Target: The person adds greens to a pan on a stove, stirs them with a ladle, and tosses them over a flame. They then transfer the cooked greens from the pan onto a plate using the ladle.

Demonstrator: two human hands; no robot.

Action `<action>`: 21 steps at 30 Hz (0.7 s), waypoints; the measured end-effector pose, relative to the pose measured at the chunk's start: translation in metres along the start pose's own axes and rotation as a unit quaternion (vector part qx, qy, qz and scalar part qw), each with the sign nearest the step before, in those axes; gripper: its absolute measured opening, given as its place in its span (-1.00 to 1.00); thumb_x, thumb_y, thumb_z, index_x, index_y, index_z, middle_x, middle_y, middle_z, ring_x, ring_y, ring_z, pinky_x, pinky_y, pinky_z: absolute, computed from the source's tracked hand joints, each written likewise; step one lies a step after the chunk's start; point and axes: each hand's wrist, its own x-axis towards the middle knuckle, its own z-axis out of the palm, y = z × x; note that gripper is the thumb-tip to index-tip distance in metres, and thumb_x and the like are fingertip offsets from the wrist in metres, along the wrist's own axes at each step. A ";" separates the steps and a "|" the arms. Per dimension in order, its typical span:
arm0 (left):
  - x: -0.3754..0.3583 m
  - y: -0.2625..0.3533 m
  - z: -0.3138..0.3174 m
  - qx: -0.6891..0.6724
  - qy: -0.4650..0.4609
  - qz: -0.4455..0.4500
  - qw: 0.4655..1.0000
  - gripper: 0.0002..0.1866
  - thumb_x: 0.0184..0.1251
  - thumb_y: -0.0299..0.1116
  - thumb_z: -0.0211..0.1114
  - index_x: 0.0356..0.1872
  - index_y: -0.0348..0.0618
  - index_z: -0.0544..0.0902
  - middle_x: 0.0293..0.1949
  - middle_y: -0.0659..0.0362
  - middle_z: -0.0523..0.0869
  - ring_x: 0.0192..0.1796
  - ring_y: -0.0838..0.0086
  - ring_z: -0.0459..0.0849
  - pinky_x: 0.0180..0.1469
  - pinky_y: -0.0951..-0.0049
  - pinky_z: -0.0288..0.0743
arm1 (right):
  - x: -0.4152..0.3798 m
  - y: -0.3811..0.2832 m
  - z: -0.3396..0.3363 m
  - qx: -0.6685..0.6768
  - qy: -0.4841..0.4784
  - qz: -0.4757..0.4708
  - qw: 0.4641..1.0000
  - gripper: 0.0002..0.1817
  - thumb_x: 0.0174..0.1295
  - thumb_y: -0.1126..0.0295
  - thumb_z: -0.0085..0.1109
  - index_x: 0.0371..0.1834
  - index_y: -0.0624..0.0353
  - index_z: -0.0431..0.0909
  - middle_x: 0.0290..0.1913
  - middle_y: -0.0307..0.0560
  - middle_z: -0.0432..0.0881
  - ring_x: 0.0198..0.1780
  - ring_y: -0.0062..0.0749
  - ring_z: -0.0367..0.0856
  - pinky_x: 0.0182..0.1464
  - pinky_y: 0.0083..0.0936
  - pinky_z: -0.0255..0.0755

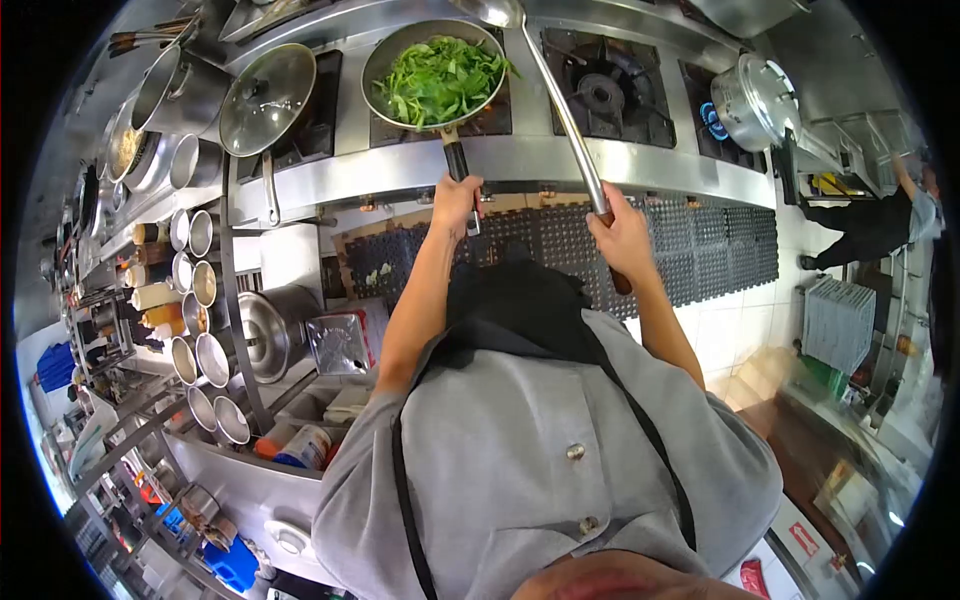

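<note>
A frying pan (372, 62) heaped with green leaves (440, 82) sits over a burner of the stove. My left hand (457, 206) is wrapped round the pan's black handle. In my right hand (622, 236) is a long metal ladle (563, 108), gripped by its brown handle end. The ladle slants up and left, with its bowl at the top edge of the view, beyond the pan and to its right. The leaves look fresh and bulky, and they hide the pan's bottom.
A lidded pan (268, 100) stands left of the frying pan. An unlit burner (602, 94) lies to the right, then a pressure cooker (752, 104) beside a blue flame. Small metal pots (204, 284) and a large stockpot (262, 336) are at left. Another person (880, 215) stands far right.
</note>
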 end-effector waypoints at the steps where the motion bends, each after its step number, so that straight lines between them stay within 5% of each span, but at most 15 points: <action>1: 0.001 0.004 0.002 -0.004 -0.001 0.005 1.000 -0.89 0.27 -0.47 0.22 -0.34 -0.25 0.45 -0.65 0.20 0.48 -0.73 0.43 0.46 -0.71 0.37 0.41 | 0.011 -0.002 0.000 0.002 -0.003 0.005 1.000 -0.43 0.21 0.53 0.21 0.33 0.24 0.36 -0.56 -0.15 0.53 -0.63 -0.55 0.49 -0.54 -0.51 0.38; 12: -0.009 0.009 -0.002 -0.039 -0.005 -0.051 0.998 -0.82 0.30 -0.40 0.27 -0.33 -0.16 0.42 -0.58 0.22 0.50 -0.67 0.48 0.49 -0.64 0.41 0.41 | 0.030 0.009 0.000 0.233 -0.099 0.220 0.942 -0.59 0.27 0.58 0.07 0.20 0.22 0.42 -0.61 -0.30 0.42 -0.70 -0.65 0.40 -0.71 -0.60 0.35; 21: -0.005 0.011 -0.008 -0.048 -0.014 -0.051 0.997 -0.83 0.30 -0.39 0.28 -0.31 -0.19 0.45 -0.56 0.22 0.50 -0.67 0.49 0.49 -0.64 0.41 0.41 | -0.004 -0.031 -0.045 0.398 -0.121 0.259 0.872 -0.50 0.24 0.53 0.10 0.28 0.32 0.33 -0.50 -0.20 0.44 -0.71 -0.60 0.38 -0.71 -0.59 0.32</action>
